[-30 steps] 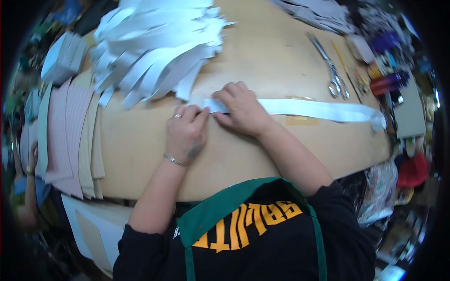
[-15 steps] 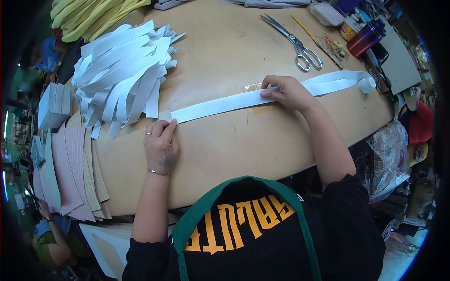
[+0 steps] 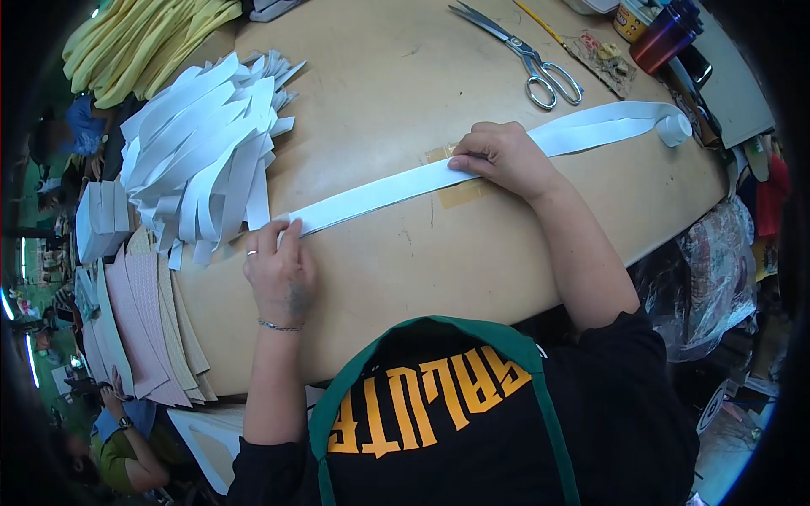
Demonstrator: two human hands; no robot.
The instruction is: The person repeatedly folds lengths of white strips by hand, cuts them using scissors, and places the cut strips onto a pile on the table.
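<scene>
Lining up white strip (image 3: 371,196) along table (image 3: 380,295), apparently; left hand (image 3: 283,270) has bent fingertips at its left end, pinch or press cannot be told; right hand (image 3: 508,160) pinches strip partway along, thumb against fingers. Strip runs on to roll (image 3: 673,129) at right. Next move seems to call for even tension, edges aligned. Pile of cut strips (image 3: 202,152) crowds left end; scissors (image 3: 521,48) lie beyond right hand

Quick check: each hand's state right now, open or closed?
Left hand: fingertips on one end of the white strip; grip cannot be told.
Right hand: closed, pinching the same strip partway along.
</scene>
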